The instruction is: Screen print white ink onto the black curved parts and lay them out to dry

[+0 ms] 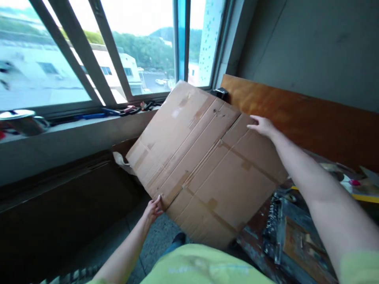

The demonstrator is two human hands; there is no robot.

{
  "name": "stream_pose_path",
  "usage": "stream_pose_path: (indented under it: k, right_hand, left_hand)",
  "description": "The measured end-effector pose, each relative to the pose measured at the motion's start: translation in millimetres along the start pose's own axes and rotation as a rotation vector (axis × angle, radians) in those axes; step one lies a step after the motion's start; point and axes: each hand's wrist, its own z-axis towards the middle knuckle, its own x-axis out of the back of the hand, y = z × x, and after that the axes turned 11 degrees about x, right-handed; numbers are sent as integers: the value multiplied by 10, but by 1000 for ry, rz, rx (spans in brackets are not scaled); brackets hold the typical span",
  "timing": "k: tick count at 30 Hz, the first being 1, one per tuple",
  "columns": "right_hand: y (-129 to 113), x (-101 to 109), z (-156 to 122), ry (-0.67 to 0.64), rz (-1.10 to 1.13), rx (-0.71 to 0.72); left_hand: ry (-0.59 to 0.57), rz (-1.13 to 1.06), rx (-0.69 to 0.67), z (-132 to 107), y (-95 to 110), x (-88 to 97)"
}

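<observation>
In the head view, a flattened corrugated cardboard box (204,165) is held at a tilt in front of the window sill (74,128), its top corner leaning toward the glass. Its panels lie folded flat, and strips of brown packing tape (211,204) are stuck across them. Whether its lowest corner reaches the floor cannot be told.

The left hand (153,209) is closed on the lower edge, with the fingers curled around the board. The right hand (262,126) is open, its fingers spread against the upper right edge without gripping.

A steel pot (23,122) and a blue-handled tool (90,116) are laid along the sill, and a black object (220,94) is seen just behind the top of the cardboard. An orange-varnished plywood board (296,114) is stood against the wall beyond the right hand. A paint-stained wooden panel (284,236) is lying just beside the lower right edge, so the space is hemmed in by it on that side and by the sill on the other. Crumpled paper (121,162) is tucked behind the left edge.
</observation>
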Motion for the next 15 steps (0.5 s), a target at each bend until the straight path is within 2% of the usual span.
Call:
stream_pose_path:
  k: [3, 7, 9, 11, 13, 15]
  right_hand:
    - [179, -450, -78, -77, 50, 12]
    - [111, -1035, -504, -191, 167, -43]
    - [33, -1311, -834, -235, 242, -95]
    - [-48, -1572, -1234, -262, 314, -161]
    - [-142, -1813, -1698, -274, 365, -241]
    - [-267, -2030, -2215, -257, 394, -337]
  left_hand:
    - [-30, 98, 27, 208, 86, -143]
    - [-82, 230, 41, 413, 204, -314]
    - [-90, 277, 54, 456, 258, -355]
    - [-151, 312, 60, 456, 320, -362]
    - [-234, 339, 65, 419, 389, -358]
    - [-269, 362, 71, 352, 456, -370]
